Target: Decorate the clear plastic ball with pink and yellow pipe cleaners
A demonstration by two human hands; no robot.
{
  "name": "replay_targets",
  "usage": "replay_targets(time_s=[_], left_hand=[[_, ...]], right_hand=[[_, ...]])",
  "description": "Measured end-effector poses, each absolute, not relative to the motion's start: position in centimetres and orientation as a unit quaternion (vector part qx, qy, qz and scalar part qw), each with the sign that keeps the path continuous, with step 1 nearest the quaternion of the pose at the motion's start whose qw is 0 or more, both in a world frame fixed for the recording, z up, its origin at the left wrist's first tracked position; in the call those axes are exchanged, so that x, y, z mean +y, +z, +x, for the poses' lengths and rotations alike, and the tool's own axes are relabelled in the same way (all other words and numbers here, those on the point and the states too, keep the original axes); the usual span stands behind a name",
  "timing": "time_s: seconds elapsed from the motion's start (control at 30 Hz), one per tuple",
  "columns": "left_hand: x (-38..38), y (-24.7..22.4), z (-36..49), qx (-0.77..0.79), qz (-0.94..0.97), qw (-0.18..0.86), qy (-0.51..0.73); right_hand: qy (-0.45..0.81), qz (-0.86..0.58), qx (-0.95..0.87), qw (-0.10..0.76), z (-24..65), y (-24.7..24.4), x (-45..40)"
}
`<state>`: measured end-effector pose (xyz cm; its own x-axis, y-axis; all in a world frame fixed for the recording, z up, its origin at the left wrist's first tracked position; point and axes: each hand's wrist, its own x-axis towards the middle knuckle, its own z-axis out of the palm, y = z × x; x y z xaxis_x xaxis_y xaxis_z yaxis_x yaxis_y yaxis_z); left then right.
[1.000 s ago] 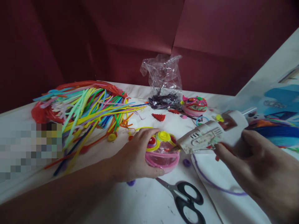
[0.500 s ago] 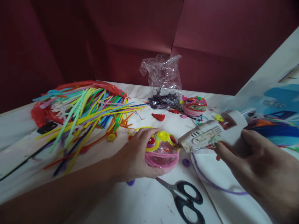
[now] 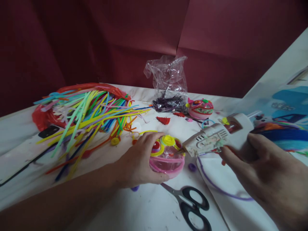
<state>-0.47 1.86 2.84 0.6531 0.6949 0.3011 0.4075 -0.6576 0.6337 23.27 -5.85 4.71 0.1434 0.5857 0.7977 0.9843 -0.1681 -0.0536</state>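
Observation:
My left hand (image 3: 144, 160) is closed around the side of a clear round ball (image 3: 167, 165) trimmed with pink pipe cleaner. Yellow and red coils decorate its upper part, with a yellow spiral (image 3: 168, 140) on top. In my right hand (image 3: 269, 173) is a white glue gun (image 3: 209, 138), gripped by its handle. The gun's nozzle points left and meets or nearly meets the ball's right side, just below the coils; I cannot tell if it touches. Black-handled scissors (image 3: 192, 205) lie in front of the ball, and a small purple coil (image 3: 192, 167) sits to its right.
Many coloured pipe cleaners (image 3: 89, 112) spill from a red bag at left, over a white phone (image 3: 26, 150). Behind stand a clear plastic bag (image 3: 169, 83) with dark ties and another decorated ball (image 3: 200, 109). A purple pipe cleaner (image 3: 221, 189) and a blue bundle (image 3: 281, 136) are at right.
The glue gun and my right hand have shifted very slightly left, toward the ball. My left hand and the ball stay in place.

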Motion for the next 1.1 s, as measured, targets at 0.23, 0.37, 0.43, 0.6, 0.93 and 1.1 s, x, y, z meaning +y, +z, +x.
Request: replay_targets(time_s=[0.23,0.37,0.43,0.6,0.93,1.1], left_hand=[[1.8,2.8,-0.3,0.314,0.864,0.278,0.277],[1.9,3.0,-0.3,0.310,0.865,0.282,0.274],[1.9,3.0,-0.4,0.306,0.867,0.284,0.270],[1.8,2.9,-0.3,0.305,0.872,0.274,0.266],[2.0,3.1,-0.5,0.313,0.873,0.276,0.253],[2.0,3.0,-0.4,0.311,0.873,0.281,0.249]], right_hand=[[-0.324,-0.690,-0.567,0.312,23.0,4.8,-5.8],[-0.314,-0.700,-0.563,0.308,22.9,5.1,-5.8],[-0.312,-0.702,-0.562,0.308,22.8,5.2,-5.8],[-0.321,-0.686,-0.578,0.304,22.4,5.1,-5.8],[-0.284,-0.714,-0.556,0.317,23.7,4.8,-6.2],[-0.283,-0.706,-0.563,0.324,22.8,5.0,-6.3]])
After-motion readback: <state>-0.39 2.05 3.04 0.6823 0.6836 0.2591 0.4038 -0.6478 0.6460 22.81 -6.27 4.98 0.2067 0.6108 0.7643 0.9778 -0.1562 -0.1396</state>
